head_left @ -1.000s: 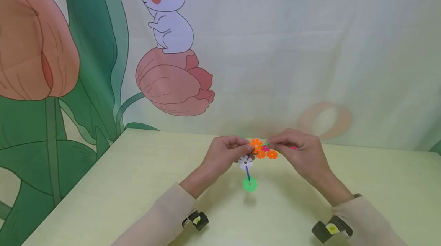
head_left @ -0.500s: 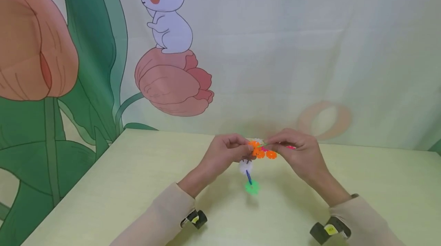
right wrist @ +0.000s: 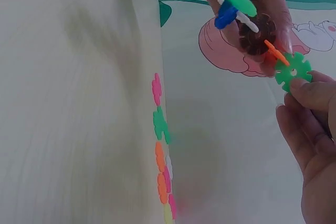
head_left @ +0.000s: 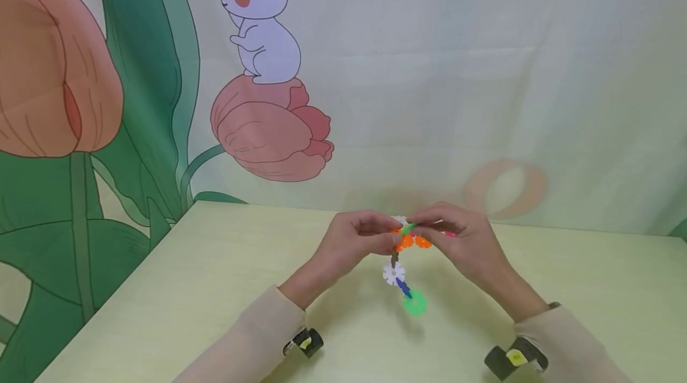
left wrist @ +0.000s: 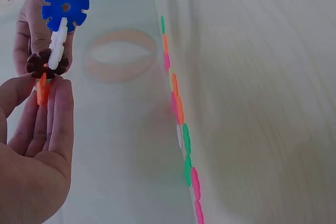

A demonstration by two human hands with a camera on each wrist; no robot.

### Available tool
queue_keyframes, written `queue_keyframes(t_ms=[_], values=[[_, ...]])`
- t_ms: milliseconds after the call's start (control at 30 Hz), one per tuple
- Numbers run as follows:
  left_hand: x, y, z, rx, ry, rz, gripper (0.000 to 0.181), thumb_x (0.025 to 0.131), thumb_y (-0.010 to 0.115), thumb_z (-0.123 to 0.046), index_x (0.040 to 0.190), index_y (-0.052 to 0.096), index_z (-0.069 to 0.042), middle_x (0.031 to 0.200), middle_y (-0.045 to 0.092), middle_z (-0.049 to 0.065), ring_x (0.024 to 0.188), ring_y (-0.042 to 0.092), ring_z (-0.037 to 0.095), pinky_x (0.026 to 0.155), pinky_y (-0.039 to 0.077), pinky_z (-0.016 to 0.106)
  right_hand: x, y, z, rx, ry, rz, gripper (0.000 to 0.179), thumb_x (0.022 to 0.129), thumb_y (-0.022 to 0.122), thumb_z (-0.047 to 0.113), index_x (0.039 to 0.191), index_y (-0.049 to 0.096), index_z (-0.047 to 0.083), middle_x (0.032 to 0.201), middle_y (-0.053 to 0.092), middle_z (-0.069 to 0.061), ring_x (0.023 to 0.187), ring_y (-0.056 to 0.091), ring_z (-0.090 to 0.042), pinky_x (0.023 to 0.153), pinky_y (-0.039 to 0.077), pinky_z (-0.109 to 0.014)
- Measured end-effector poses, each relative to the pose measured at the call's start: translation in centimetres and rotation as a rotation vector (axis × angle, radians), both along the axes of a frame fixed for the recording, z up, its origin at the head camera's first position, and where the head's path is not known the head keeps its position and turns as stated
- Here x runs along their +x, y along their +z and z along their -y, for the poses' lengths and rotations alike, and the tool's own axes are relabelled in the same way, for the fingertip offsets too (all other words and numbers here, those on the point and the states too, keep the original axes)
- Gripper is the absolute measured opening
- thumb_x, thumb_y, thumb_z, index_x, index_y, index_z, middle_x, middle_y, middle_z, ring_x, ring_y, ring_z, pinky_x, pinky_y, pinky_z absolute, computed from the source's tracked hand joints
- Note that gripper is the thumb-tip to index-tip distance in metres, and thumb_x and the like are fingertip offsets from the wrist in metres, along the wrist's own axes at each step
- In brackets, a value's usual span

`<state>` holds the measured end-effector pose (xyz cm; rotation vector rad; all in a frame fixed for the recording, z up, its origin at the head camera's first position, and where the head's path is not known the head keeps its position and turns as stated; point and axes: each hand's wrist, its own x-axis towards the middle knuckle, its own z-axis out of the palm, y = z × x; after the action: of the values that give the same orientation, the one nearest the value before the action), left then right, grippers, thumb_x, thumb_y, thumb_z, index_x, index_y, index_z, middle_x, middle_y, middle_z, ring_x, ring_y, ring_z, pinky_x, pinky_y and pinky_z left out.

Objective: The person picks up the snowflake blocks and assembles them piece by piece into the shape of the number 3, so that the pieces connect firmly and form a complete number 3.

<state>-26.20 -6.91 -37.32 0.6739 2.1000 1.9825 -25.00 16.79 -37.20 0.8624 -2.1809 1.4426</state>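
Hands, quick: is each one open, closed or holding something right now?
Left hand: holding an orange disc between its fingers.
Right hand: holding the green disc beside it.

— Head view?
— High, set back; faces forward, down to pale-yellow flat tabletop [head_left: 386, 353].
— Wrist views?
— Pair, close, rolled sideways, facing pale printed-cloth backdrop [left wrist: 115, 135]; shared: brown notched plastic disc [right wrist: 259, 38].

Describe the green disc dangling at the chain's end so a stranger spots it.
Find the pale table below the printed rabbit. Beneath the left hand and right hand, follow the dangling chain down past a brown disc, white disc and blue disc to the green disc. It is the chain's lowest piece, joined only to the blue disc, unlike the green piece the right hand pinches.
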Motion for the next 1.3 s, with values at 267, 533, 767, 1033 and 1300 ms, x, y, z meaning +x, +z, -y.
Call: queue_keyframes(t_ms=[267,533,767,1033,1300], values=[[-0.1,0.2,0.2,-0.023,0.036,0.001,0.023,0.095,0.082,-0.017,0.116,0.079,-0.007,0.100,0.079,0.008,0.092,0.076,0.026,0.090,0.061,0.035,-0.2,0.2,0.2,0.000,-0.005,-0.003,0.024,0.087,0.083,-0.009,0.104,0.081,0.007,0.100,0.078,-0.001,0.095,0.074,-0.015,0.087,0.061,-0.027],[-0.1,0.3,0.3,-0.010,0.048,0.003,0.022,0.095,0.083,-0.022,0.113,0.079,-0.010,0.097,0.078,0.007,0.088,0.071,0.030,0.079,0.058,0.031,-0.4,0.4,0.3,0.004,-0.021,0.024,0.021,0.089,0.082,-0.008,0.099,0.079,0.011,0.103,0.078,0.002,0.098,0.074,-0.012,0.086,0.061,-0.026],[-0.3,0.5,0.6,0.004,0.064,0.024,0.019,0.096,0.083,-0.023,0.109,0.079,-0.010,0.095,0.077,0.014,0.085,0.072,0.028,0.076,0.057,0.028,-1.9,-0.9,-0.6,0.080,-0.123,0.084,0.021,0.092,0.082,0.001,0.113,0.078,0.004,0.105,0.079,-0.003,0.094,0.076,-0.021,0.082,0.060,-0.022],[-0.3,0.2,0.6,0.013,0.052,0.027,0.020,0.096,0.082,-0.020,0.110,0.078,-0.007,0.091,0.076,0.008,0.082,0.071,0.024,0.075,0.057,0.028,-4.6,-4.7,-2.3,0.289,-0.301,0.364,0.023,0.096,0.078,0.008,0.117,0.076,-0.001,0.109,0.077,-0.013,0.102,0.070,-0.032,0.083,0.059,-0.034],[-0.3,0.5,0.7,0.015,0.049,0.037,0.022,0.095,0.083,-0.021,0.110,0.078,-0.005,0.091,0.076,0.008,0.081,0.070,0.021,0.074,0.056,0.027,-6.0,-4.9,-1.4,0.356,-0.297,0.471,0.030,0.090,0.084,0.017,0.112,0.076,-0.003,0.100,0.077,-0.011,0.096,0.071,-0.029,0.087,0.057,-0.041]])
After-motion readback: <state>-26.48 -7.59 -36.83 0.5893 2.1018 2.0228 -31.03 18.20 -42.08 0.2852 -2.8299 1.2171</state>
